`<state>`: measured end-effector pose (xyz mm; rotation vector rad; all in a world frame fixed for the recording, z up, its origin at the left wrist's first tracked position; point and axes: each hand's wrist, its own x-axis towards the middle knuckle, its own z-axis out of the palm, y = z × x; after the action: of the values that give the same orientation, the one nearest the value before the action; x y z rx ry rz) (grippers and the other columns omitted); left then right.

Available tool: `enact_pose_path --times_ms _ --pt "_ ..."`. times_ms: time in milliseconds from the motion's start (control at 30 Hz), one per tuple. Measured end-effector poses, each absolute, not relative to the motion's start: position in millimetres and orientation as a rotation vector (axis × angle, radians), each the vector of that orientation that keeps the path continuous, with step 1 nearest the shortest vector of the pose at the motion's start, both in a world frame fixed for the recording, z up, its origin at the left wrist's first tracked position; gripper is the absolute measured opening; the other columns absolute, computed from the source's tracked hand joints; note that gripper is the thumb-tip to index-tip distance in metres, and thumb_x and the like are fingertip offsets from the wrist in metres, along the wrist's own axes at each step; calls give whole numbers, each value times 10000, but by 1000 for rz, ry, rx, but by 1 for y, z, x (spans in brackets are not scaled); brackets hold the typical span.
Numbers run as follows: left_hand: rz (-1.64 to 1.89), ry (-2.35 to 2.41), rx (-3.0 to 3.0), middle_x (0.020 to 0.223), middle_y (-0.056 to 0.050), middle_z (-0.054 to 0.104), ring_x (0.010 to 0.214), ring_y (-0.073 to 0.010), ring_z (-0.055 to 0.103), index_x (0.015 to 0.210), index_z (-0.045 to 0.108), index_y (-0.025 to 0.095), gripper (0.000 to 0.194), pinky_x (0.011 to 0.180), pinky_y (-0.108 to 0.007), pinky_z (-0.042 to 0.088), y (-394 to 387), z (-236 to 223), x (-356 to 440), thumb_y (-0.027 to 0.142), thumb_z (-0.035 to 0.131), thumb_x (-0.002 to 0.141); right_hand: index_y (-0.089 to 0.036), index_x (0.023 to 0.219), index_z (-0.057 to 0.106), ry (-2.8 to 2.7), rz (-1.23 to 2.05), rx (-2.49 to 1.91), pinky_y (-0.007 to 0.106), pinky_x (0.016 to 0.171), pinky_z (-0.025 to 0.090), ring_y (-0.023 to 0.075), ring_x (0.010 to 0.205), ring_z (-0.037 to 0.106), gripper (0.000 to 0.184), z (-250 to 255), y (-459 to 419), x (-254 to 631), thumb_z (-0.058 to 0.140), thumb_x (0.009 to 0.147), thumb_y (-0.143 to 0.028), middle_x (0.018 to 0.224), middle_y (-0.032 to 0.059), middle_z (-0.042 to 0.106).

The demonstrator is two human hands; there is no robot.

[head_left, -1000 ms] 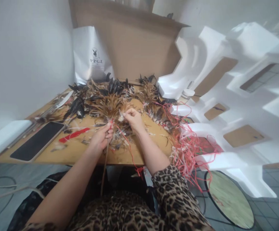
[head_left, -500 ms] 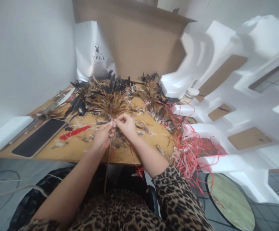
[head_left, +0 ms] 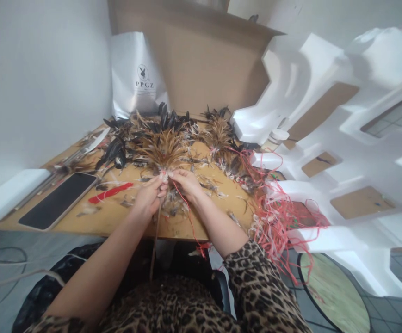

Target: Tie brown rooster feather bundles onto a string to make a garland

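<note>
My left hand is closed around the thin stick of a feather duster, just under its head of brown feathers. The stick slants down toward my lap. At the white and reddish base of the feathers, the fingertips of my right hand are pinched together, touching the duster close to my left thumb. What they pinch is too small to make out. A red plastic string runs from beside my right fingertips down over the table's front edge.
Loose feathers litter the wooden table. On the left lie a phone, a white case and a red strip. Tangled pink strings hang at right by white foam pieces. A silver bag stands behind.
My right hand has shifted slightly and its fingers have flattened at the duster's base. The red string now shows higher up, running from near the fingertips. My left hand keeps its hold.
</note>
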<state>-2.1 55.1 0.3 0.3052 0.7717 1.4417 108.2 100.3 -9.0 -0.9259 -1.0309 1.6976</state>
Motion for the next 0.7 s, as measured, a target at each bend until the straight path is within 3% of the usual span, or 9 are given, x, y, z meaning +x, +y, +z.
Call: enact_pose_path --times_ms 367,533,700 --pt "1456 810 396 611 -27 550 425 -22 390 759 627 64 33 334 -99 207 55 -4 -1 71 650 735 -144 580 576 -1008 1685 -865 223 558 395 79 499 506 331 -7 101 109 823 483 -340 526 -32 593" --pt "1470 894 488 608 -24 561 430 -22 384 748 646 67 103 347 -107 203 55 -4 3 109 698 670 -138 638 630 -1076 1599 -860 250 619 435 108 565 551 311 -10 102 109 809 508 -357 587 -5 629" --pt "1525 936 621 650 -33 573 466 -24 387 701 655 75 239 369 -123 207 52 -4 6 269 767 618 -143 616 608 -1081 1561 -895 237 607 409 92 545 522 302 -10 102 108 802 511 -349 579 -18 614"
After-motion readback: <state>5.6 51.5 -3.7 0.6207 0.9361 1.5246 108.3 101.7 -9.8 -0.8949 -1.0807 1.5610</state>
